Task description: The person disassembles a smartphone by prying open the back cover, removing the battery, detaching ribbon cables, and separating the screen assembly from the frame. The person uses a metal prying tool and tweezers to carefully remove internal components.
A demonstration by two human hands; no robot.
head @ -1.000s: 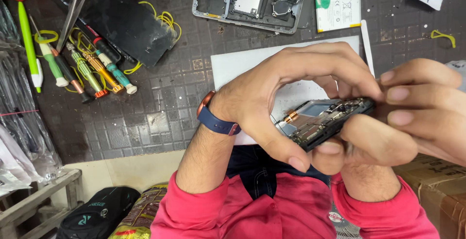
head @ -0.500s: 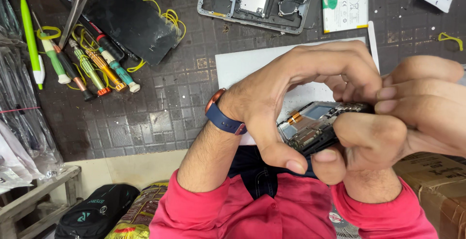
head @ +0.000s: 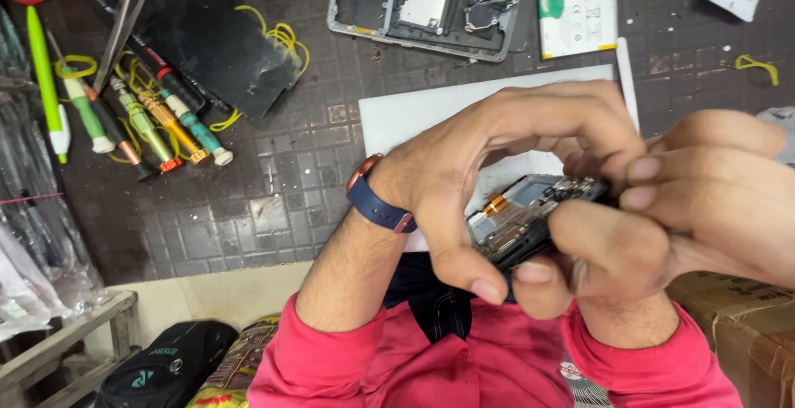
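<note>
Above the white sheet (head: 414,114) on the dark gridded bench (head: 248,201), you hold an opened phone body (head: 530,217) between both hands, lifted off the surface and tilted, its circuit parts and a small orange connector facing up. Your left hand (head: 497,168), wearing a blue watch strap (head: 377,205) at the wrist, arches over the phone body with its fingers (head: 613,139) curled down onto the far edge and its thumb pressed under the near edge, so the grip is closed tight on it. Your right hand (head: 687,209) closes on the phone body's right end, thumb on top, fingers folded together beside the left hand's fingertips and touching them.

Beyond the white sheet lies a stripped phone frame (head: 426,2), with a flat white battery (head: 577,6) just to its right. Well to the left of the white sheet sit a black panel (head: 211,39) and a cluster of small screwdrivers (head: 157,122) with yellow bands and tweezers (head: 120,27).
</note>
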